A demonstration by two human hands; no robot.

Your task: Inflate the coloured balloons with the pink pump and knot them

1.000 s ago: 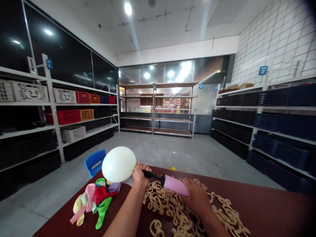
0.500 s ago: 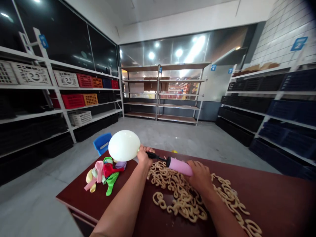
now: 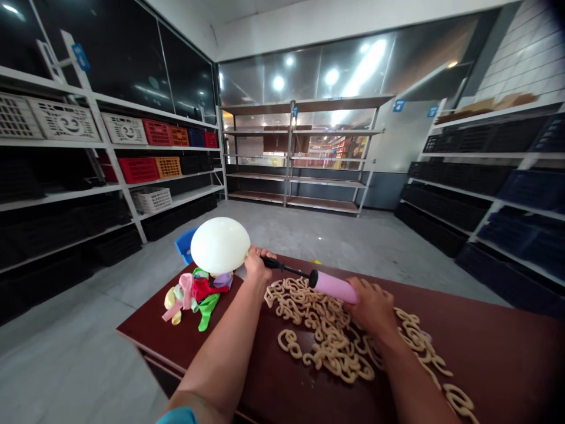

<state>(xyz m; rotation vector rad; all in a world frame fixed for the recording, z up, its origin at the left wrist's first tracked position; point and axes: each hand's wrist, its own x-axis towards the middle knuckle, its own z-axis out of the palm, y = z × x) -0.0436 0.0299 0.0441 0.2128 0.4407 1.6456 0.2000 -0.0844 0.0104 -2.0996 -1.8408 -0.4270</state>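
Note:
A pale, inflated balloon [image 3: 220, 245] sits at the nozzle end of a pink and black hand pump [image 3: 333, 286]. My left hand [image 3: 259, 264] is closed around the balloon's neck and the black end of the pump. Around the pink barrel my right hand [image 3: 373, 303] is wrapped, with a length of black rod showing between the two hands. Beneath the balloon lies a pile of limp balloons [image 3: 200, 292] in pink, red, green, yellow and purple. Curly tan pieces [image 3: 326, 330], snack-like in look, spread under the pump and my right arm.
The dark red table [image 3: 273, 377] carries all of this. A blue chair [image 3: 184, 244] stands behind its left corner. Shelves with crates [image 3: 139, 169] line the left, more with dark crates [image 3: 459, 182] the right, and a metal rack [image 3: 289, 153] stands at the back.
My right hand has drawn the pink barrel farther from my left hand, so more black rod shows. The balloon stays at the nozzle. The camera view has shifted slightly.

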